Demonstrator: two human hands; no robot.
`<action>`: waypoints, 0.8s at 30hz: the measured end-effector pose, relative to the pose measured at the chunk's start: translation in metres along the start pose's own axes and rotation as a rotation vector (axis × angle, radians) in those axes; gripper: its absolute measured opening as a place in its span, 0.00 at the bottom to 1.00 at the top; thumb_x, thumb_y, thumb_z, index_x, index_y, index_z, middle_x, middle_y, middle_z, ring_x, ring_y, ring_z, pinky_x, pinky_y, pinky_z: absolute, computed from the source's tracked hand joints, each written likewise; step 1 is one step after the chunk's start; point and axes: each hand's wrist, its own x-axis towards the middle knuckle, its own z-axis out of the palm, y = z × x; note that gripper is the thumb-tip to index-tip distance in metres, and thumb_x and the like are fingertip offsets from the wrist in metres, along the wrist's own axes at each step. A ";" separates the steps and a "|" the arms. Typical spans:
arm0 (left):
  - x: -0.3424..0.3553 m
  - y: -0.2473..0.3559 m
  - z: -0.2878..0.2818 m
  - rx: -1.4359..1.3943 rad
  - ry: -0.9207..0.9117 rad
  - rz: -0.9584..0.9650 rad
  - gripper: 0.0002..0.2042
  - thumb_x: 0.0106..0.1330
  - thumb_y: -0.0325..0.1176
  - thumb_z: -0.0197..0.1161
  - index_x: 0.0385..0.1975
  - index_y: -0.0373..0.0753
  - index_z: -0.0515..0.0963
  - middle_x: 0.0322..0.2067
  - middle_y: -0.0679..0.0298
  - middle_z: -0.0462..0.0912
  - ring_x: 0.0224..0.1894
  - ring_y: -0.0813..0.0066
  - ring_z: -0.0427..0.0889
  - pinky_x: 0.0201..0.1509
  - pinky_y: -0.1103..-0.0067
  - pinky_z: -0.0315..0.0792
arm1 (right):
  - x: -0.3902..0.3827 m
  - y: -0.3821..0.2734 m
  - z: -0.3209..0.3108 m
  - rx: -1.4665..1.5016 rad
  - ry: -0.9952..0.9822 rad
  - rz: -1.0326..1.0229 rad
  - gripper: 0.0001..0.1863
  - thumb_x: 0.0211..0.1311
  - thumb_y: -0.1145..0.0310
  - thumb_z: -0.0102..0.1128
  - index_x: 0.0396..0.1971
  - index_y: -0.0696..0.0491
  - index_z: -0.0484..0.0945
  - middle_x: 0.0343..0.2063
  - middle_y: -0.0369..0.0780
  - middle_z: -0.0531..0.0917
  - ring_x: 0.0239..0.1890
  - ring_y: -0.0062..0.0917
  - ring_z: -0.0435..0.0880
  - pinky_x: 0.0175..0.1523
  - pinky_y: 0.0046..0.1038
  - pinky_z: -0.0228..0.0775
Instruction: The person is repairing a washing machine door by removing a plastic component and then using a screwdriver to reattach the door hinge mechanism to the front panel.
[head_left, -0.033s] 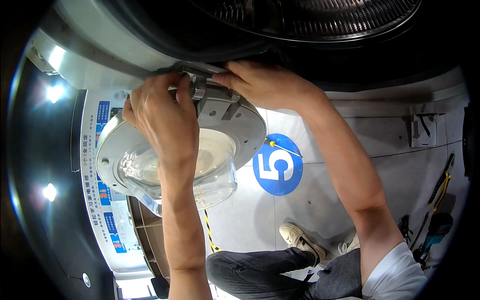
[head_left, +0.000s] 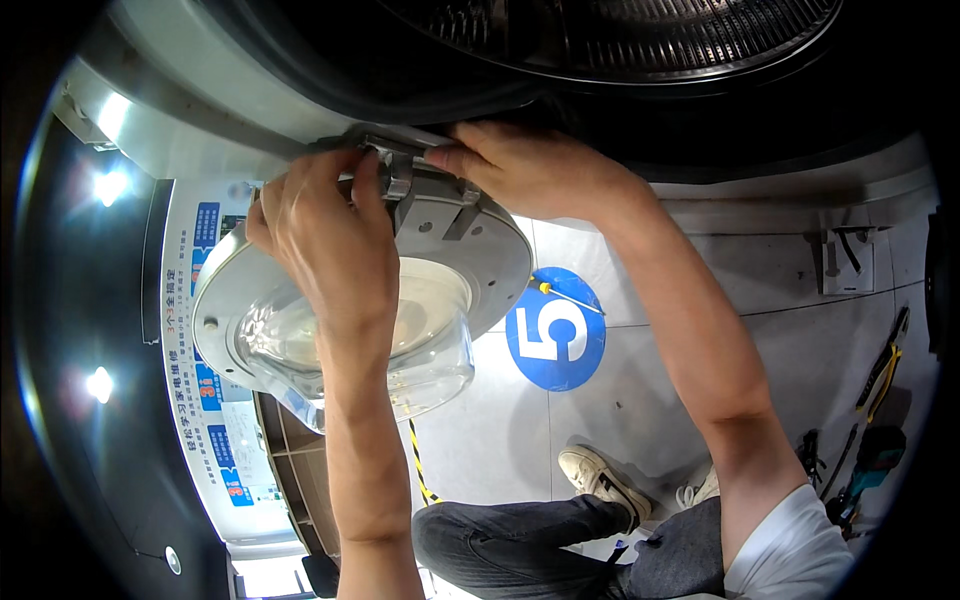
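A round washing machine door (head_left: 500,255) with a white-grey ring and a clear glass bowl (head_left: 440,365) hangs open at the machine's front panel (head_left: 240,100). Its metal hinge (head_left: 399,178) lies at the panel's edge. At the hinge's left side my left hand (head_left: 335,245) is closed in a pinch; what its fingertips hold is hidden. My right hand (head_left: 545,175) grips the hinge's right end, thumb on the near side and fingers reaching behind toward the dark door opening.
Above is the ribbed metal drum (head_left: 650,45). A blue round floor marker (head_left: 556,328) lies below the door. On the right floor are yellow-black pliers (head_left: 882,380) and a green-black power tool (head_left: 875,465). A wall board (head_left: 205,350) stands at left.
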 end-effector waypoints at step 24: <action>-0.030 0.012 -0.009 0.140 -0.022 0.068 0.11 0.65 0.30 0.55 0.44 0.35 0.79 0.51 0.55 0.74 0.60 0.54 0.65 0.67 0.56 0.48 | 0.007 -0.006 -0.015 -0.062 -0.119 -0.010 0.21 0.69 0.52 0.48 0.45 0.56 0.75 0.37 0.48 0.81 0.42 0.38 0.79 0.48 0.34 0.69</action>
